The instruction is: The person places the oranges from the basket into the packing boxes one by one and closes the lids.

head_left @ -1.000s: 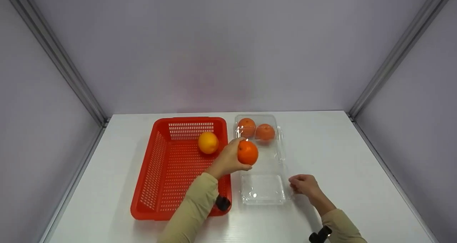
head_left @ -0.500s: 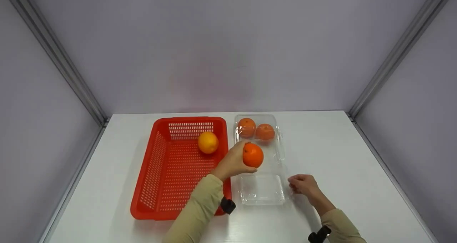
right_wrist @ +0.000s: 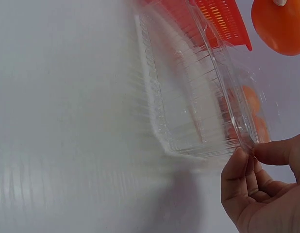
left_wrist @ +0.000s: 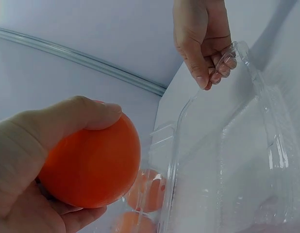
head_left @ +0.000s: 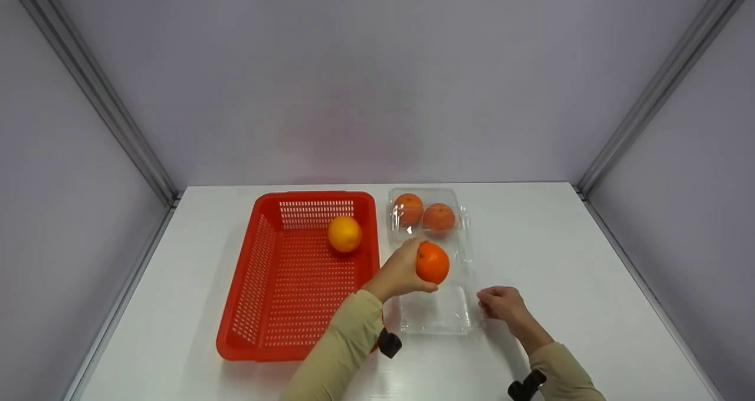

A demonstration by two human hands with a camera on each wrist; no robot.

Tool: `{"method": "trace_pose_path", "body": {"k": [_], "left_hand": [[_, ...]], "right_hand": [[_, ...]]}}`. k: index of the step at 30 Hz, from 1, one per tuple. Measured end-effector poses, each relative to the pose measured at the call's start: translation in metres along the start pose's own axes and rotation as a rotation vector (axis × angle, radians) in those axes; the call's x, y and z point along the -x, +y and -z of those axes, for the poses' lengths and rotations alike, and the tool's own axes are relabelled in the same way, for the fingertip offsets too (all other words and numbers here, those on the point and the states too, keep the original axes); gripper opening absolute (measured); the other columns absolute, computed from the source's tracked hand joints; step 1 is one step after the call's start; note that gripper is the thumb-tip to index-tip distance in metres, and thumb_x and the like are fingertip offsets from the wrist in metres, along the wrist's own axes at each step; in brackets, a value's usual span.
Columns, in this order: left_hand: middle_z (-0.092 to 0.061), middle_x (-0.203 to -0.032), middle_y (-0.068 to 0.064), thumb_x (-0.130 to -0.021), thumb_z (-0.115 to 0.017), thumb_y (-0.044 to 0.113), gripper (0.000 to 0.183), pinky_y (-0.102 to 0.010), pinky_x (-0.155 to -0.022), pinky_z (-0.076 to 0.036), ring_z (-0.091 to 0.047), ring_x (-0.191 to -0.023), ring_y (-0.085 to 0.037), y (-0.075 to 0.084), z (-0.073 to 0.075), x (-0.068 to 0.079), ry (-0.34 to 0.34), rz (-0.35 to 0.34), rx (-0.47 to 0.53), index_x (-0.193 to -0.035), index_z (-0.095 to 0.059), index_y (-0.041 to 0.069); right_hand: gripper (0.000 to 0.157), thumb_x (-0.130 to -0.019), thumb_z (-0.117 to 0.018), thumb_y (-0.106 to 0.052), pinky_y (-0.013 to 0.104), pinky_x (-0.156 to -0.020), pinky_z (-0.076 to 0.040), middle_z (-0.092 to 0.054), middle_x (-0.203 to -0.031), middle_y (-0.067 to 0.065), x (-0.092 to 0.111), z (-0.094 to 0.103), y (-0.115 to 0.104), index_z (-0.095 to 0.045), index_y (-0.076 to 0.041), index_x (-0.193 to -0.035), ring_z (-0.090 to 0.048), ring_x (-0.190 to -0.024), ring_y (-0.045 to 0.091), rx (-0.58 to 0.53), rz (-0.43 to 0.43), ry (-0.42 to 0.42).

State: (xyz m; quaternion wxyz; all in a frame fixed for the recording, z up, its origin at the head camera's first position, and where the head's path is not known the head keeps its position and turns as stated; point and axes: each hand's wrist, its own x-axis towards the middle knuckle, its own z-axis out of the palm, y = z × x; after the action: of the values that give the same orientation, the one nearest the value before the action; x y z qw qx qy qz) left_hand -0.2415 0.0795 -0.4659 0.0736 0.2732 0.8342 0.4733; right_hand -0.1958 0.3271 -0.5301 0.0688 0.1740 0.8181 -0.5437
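Note:
My left hand (head_left: pixel 402 272) holds a bright orange fruit (head_left: pixel 432 263), an orange or large mandarin, above the clear plastic clamshell container (head_left: pixel 436 314). In the left wrist view the thumb lies over the top of this orange (left_wrist: pixel 94 162) and fingers pass beneath it. Two more oranges, one on the left (head_left: pixel 408 208) and one on the right (head_left: pixel 439 217), sit in the container's far end. My right hand (head_left: pixel 504 305) pinches the container's right edge near its front corner. The right wrist view shows thumb and forefinger meeting on the clear rim (right_wrist: pixel 247 141).
A red perforated plastic basket (head_left: pixel 295 289) stands left of the container, with one yellower orange (head_left: pixel 344 234) near its back right side. My left forearm (head_left: pixel 342 345) crosses over the basket's front right corner. Behind the white table (head_left: pixel 566 242) rises a pale wall.
My left hand has carried the orange rightward and slightly toward the front, from near the basket's edge to over the container. The right hand stays at the container's edge.

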Motion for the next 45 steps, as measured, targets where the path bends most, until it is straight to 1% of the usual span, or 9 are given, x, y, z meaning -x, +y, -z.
{"method": "trace_pose_path", "body": {"k": [6,10,13,17,22,27,32,40,45], "left_hand": [[-0.049,-0.12,-0.003,-0.064,-0.082,0.018,0.081,-0.034,-0.094,-0.04,-0.05,-0.104,-0.017,0.0,-0.009,-0.001,-0.023,0.029,0.014,-0.131,-0.038,0.009],[-0.049,-0.122,-0.004,-0.063,-0.083,0.019,0.085,-0.034,-0.095,-0.04,-0.05,-0.105,-0.018,-0.002,-0.017,-0.003,-0.025,0.035,0.006,-0.133,-0.037,0.007],[-0.05,-0.121,-0.007,-0.062,-0.083,0.018,0.084,-0.033,-0.094,-0.04,-0.051,-0.104,-0.019,-0.002,-0.021,-0.005,-0.018,0.002,-0.029,-0.132,-0.038,0.003],[-0.051,-0.116,-0.006,-0.061,-0.083,0.016,0.079,-0.029,-0.092,-0.041,-0.051,-0.101,-0.019,-0.001,-0.027,-0.007,-0.016,-0.027,-0.047,-0.127,-0.042,0.002],[-0.052,-0.114,-0.005,-0.058,-0.084,0.013,0.079,-0.028,-0.091,-0.041,-0.052,-0.099,-0.018,-0.002,-0.033,-0.009,-0.019,-0.002,-0.018,-0.125,-0.043,0.003],[-0.051,-0.115,-0.006,-0.059,-0.084,0.014,0.081,-0.029,-0.092,-0.041,-0.052,-0.101,-0.019,-0.002,-0.04,-0.01,-0.038,0.017,-0.033,-0.126,-0.042,0.002],[-0.052,-0.114,-0.006,-0.059,-0.084,0.014,0.08,-0.029,-0.09,-0.042,-0.052,-0.099,-0.019,0.0,-0.045,-0.011,-0.052,0.036,-0.023,-0.126,-0.042,0.002],[-0.052,-0.11,-0.003,-0.058,-0.084,0.013,0.077,-0.025,-0.088,-0.042,-0.052,-0.096,-0.015,0.001,-0.052,-0.013,-0.051,0.023,-0.044,-0.124,-0.044,0.004],[-0.053,-0.109,-0.005,-0.057,-0.084,0.012,0.077,-0.025,-0.087,-0.042,-0.053,-0.096,-0.017,0.001,-0.056,-0.013,-0.032,0.018,-0.061,-0.123,-0.045,0.002]], "right_hand": [[0.023,-0.088,-0.055,-0.008,0.024,-0.057,-0.05,-0.057,-0.07,0.003,-0.003,0.0,-0.003,-0.058,0.013,-0.098,-0.054,-0.06,0.01,-0.011,-0.012,-0.011],[0.025,-0.088,-0.055,-0.008,0.024,-0.058,-0.05,-0.056,-0.07,0.003,-0.006,-0.001,-0.004,-0.057,0.013,-0.1,-0.053,-0.06,0.01,-0.017,-0.014,-0.01],[0.026,-0.088,-0.055,-0.008,0.023,-0.058,-0.05,-0.056,-0.069,0.003,-0.008,-0.002,-0.005,-0.057,0.014,-0.101,-0.053,-0.06,0.01,-0.02,-0.014,-0.002],[0.025,-0.088,-0.056,-0.008,0.023,-0.057,-0.05,-0.056,-0.068,0.003,-0.009,-0.003,-0.005,-0.058,0.014,-0.099,-0.052,-0.059,0.01,-0.026,-0.01,0.006],[0.025,-0.087,-0.056,-0.008,0.023,-0.057,-0.05,-0.056,-0.067,0.002,-0.01,-0.005,-0.005,-0.058,0.014,-0.099,-0.052,-0.059,0.01,-0.036,-0.007,0.013],[0.026,-0.087,-0.057,-0.009,0.023,-0.057,-0.05,-0.056,-0.069,0.003,-0.01,-0.005,-0.005,-0.058,0.014,-0.1,-0.052,-0.06,0.011,-0.028,-0.013,0.014],[0.026,-0.088,-0.057,-0.01,0.024,-0.058,-0.05,-0.056,-0.07,0.004,-0.01,-0.005,-0.006,-0.058,0.012,-0.101,-0.052,-0.062,0.012,-0.023,-0.028,0.006],[0.024,-0.088,-0.057,-0.01,0.024,-0.059,-0.051,-0.056,-0.071,0.004,-0.011,-0.005,-0.006,-0.059,0.012,-0.099,-0.052,-0.062,0.011,-0.017,-0.025,0.003],[0.023,-0.088,-0.057,-0.009,0.023,-0.057,-0.05,-0.056,-0.068,0.003,-0.012,-0.005,-0.003,-0.059,0.013,-0.097,-0.053,-0.059,0.01,-0.037,-0.003,0.003]]}}
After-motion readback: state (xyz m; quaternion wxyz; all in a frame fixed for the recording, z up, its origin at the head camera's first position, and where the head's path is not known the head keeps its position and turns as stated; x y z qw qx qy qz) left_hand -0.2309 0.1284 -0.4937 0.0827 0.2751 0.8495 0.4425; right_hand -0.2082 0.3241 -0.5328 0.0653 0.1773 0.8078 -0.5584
